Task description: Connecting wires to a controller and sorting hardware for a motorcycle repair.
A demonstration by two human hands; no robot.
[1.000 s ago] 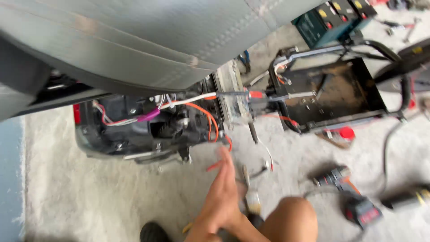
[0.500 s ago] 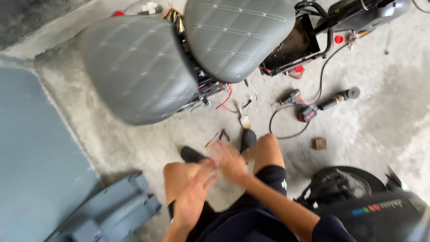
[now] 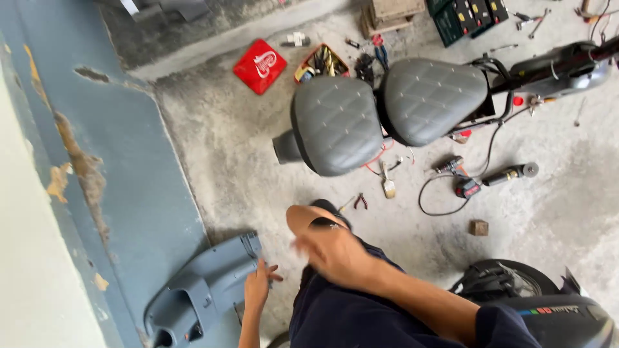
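The grey plastic scooter body panel (image 3: 200, 293) lies on the concrete floor (image 3: 225, 154) by the blue wall, the left hand (image 3: 258, 287) touching its edge, fingers spread, not gripping; the blurred right hand (image 3: 332, 252) hangs loosely open, so a firm grasp looks needed next.

- A scooter repair workshop with a bare concrete floor (image 3: 245, 148).
- Beyond the left hand (image 3: 256, 289), touching a detached grey body panel (image 3: 200, 293), stands a half-stripped scooter (image 3: 412, 109).
- Power tools (image 3: 461, 180), pliers (image 3: 361, 201) and batteries (image 3: 467, 14) lie farther off.
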